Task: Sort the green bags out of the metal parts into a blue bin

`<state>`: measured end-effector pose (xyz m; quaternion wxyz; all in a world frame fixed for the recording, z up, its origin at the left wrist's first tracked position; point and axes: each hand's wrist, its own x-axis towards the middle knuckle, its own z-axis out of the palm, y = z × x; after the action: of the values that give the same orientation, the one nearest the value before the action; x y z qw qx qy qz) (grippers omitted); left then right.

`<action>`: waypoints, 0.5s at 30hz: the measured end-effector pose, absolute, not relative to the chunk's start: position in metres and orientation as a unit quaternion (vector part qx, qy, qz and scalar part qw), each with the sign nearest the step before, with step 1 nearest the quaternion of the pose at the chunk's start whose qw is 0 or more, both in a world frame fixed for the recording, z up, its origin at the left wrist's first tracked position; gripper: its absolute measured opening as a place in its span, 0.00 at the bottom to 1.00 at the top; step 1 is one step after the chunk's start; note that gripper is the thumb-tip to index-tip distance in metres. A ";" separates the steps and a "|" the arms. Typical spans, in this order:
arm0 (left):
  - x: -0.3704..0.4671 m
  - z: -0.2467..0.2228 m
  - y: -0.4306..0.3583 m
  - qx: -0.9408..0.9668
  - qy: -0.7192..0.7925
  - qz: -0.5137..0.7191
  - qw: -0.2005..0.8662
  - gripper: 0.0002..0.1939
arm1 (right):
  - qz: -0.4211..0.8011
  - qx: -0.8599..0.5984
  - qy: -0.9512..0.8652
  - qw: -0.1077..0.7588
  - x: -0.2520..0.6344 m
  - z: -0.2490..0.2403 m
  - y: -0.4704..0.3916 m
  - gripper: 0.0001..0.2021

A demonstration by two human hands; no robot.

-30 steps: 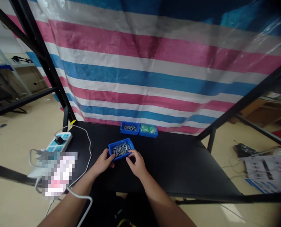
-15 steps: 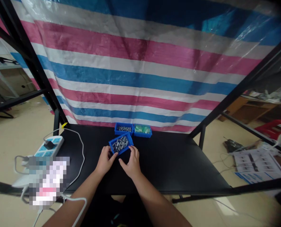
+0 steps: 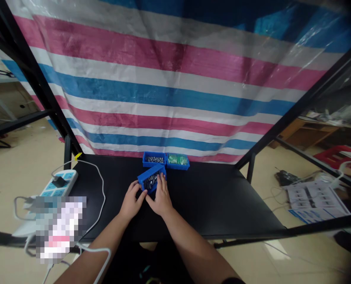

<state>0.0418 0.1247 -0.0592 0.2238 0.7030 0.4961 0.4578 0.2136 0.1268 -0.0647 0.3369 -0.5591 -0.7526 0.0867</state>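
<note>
A small blue plastic bin (image 3: 150, 173), tipped towards me, holds many short dark metal cylinders (image 3: 150, 181). My left hand (image 3: 131, 200) grips its near left corner between thumb and fingers. Over the bin's right side lies my right hand (image 3: 161, 199), fingers stretched out and fingertips at the metal pieces; whether they press on them I cannot tell. Just behind stand two more blue parts bins: the left bin (image 3: 154, 164) has small shiny metal parts in it, and the right bin (image 3: 178, 167) has green items in clear wrapping.
The black tabletop (image 3: 217, 201) sits within a black metal frame (image 3: 282, 122). Striped sheeting (image 3: 169, 94) hangs behind it. On the left lie a power strip (image 3: 60, 182) with plugs, a white cable (image 3: 103, 185) and a blurred-out object (image 3: 63, 228). A printed carton (image 3: 317, 201) is on the floor at right.
The bin of metal cylinders has tipped further towards me. My right hand has moved from its near right corner up over its opening. The left hand keeps its grip.
</note>
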 end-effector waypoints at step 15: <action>0.036 -0.068 0.130 0.676 0.481 0.477 0.290 0.16 | 0.131 -0.618 -0.728 0.268 0.207 -0.070 0.133 0.46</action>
<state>0.0360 0.1300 -0.0680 0.2898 0.6764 0.4805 0.4771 0.2075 0.1325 -0.0703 0.2679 -0.6178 -0.7276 0.1306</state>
